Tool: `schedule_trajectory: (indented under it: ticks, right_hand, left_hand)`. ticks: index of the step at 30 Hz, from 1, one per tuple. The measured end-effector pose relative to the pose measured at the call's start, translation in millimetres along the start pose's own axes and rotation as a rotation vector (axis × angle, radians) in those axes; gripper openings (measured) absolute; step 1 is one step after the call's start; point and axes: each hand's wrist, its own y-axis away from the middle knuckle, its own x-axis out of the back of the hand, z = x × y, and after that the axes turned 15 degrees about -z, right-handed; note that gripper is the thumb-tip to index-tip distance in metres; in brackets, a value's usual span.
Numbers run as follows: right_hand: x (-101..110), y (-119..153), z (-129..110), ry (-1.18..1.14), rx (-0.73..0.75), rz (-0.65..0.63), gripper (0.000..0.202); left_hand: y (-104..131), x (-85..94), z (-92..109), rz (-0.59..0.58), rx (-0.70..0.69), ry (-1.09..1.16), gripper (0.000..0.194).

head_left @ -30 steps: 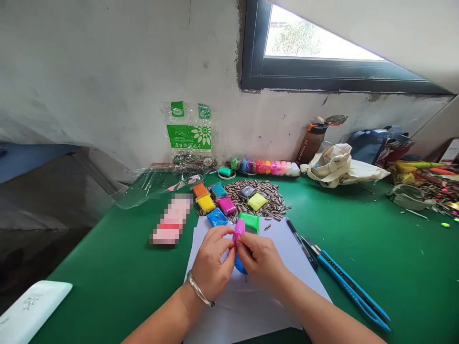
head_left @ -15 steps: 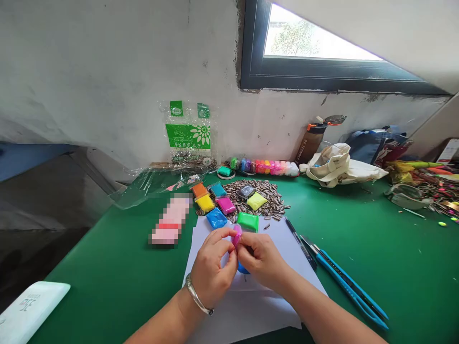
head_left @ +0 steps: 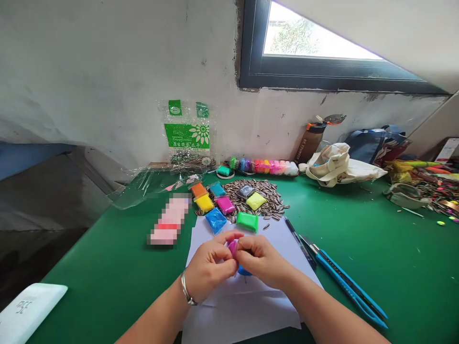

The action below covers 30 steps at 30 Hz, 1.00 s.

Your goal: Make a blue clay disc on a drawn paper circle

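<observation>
Here, left hand (head_left: 208, 265) and right hand (head_left: 262, 260) angled inward over white paper (head_left: 244, 315), both apparently pinching pink lump (head_left: 233, 247).

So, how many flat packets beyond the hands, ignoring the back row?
8: orange packet, yellow packet, teal packet, magenta packet left; grey packet, lime packet on striped seeds; blue packet, green packet nearest. Hands may hide more.
</observation>
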Motion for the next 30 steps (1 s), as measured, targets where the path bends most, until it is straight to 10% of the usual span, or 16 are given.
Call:
schedule_trajectory:
  ticks: [11, 22, 30]
  right_hand:
    - [-1, -1, 7, -0.676, 0.060, -0.075, 0.019]
    - [5, -3, 5, -0.021, -0.128, 0.115, 0.013]
    - [5, -5, 10, 0.039, -0.188, 0.123, 0.018]
  left_hand:
    - [4, -2.4, 14, 0.072, 0.060, 0.567, 0.019]
    - [3, -2.8, 2, 0.238, 0.018, -0.123, 0.023]
    - [5, -5.6, -4, 0.247, -0.105, -0.410, 0.016]
